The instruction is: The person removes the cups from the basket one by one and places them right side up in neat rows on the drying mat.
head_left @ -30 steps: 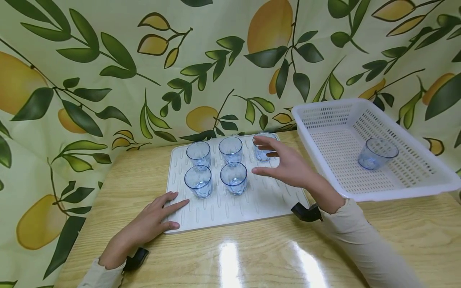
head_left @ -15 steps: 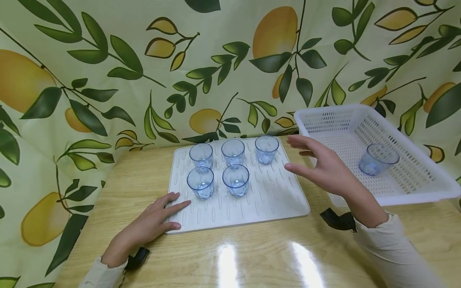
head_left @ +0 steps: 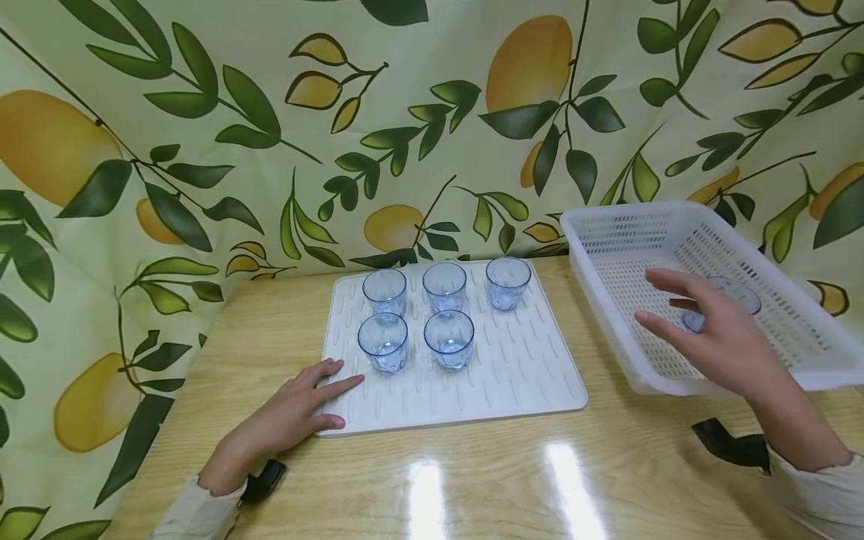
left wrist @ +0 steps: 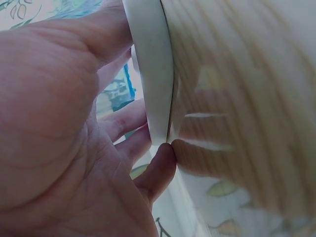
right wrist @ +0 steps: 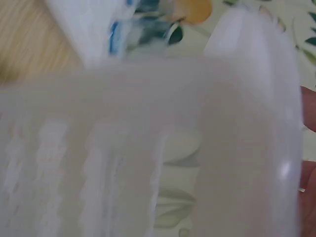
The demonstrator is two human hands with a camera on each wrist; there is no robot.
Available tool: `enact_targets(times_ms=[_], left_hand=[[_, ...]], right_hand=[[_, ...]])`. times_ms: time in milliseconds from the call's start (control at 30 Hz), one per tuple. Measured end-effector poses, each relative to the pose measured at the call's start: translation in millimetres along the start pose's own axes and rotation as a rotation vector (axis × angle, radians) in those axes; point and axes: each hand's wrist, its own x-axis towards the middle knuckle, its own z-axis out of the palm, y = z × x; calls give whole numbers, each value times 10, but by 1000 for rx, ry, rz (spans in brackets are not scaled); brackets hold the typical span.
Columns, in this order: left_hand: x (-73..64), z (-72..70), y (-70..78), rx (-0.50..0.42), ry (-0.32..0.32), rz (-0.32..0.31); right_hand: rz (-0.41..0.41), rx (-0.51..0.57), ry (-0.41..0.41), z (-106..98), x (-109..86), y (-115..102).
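Note:
On the white draining mat [head_left: 520, 382] stand several clear blue glasses, among them a glass [head_left: 508, 285] at the back right. My left hand [head_left: 290, 409] rests with spread fingers on the mat's left front corner; the left wrist view has the mat's edge [left wrist: 155, 74] close against its fingers. Over the white basket [head_left: 607, 341], my right hand [head_left: 725, 341] hovers with nothing in its spread fingers. Behind it is another blue glass [head_left: 745, 294], partly hidden by the hand. The basket's rim [right wrist: 143, 89] fills much of the right wrist view, with fingertips [right wrist: 309, 108] at its right edge.
A wooden table [head_left: 486, 480] carries the mat and the basket. A cloth with a fruit and leaf print [head_left: 418, 165] hangs behind and along the left side. The basket's tall slotted walls stand to the right of the mat.
My right hand has moved right, from beside the back right glass to over the basket, and now covers part of the glass there. The left hand stays on the mat's corner.

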Motion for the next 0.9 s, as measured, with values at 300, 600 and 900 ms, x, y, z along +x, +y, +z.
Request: enact_targets(times_ms=[300, 600, 900], left_hand=[[22, -12, 17, 3, -18, -7], [14, -8, 4, -7, -15, -10], [18, -16, 1, 4, -9, 2]], right_hand=[[138, -229, 76, -228, -40, 449], [210, -279, 73, -392, 36, 811], [237, -322, 5, -491, 210, 1041]])
